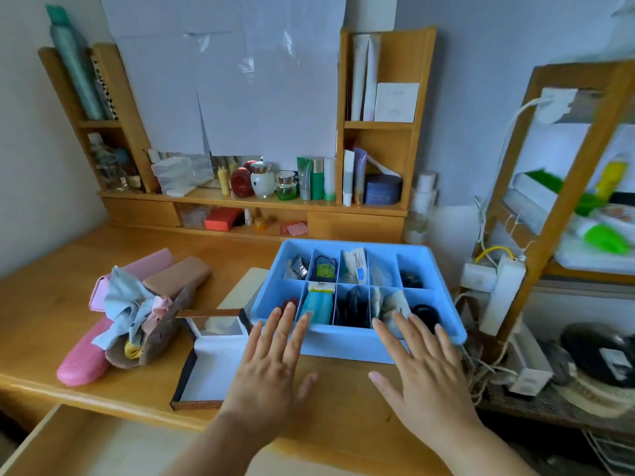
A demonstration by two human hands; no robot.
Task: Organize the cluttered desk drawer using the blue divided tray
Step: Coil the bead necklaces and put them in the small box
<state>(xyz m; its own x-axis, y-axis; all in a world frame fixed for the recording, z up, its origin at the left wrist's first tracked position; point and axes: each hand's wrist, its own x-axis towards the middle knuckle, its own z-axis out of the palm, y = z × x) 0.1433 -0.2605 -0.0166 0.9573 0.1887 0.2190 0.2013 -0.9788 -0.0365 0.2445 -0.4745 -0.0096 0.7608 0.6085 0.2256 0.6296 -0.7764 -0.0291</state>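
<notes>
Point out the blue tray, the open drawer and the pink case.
blue tray (347, 348), head view, near outer wall.
open drawer (86, 448), head view, bare floor.
pink case (80, 365), head view, near rounded end.

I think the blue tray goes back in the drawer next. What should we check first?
1. Both hands free: left hand and right hand are open, holding nothing: ok.
2. Hands near the tray: ok.
3. Drawer open: ok.
4. Room in the drawer: only part shows: cannot tell.
5. Nothing sticking out above the tray: a tube pokes up: not ok.
6. Desk cleared: cloth pile and open box are left out: not ok.
</notes>
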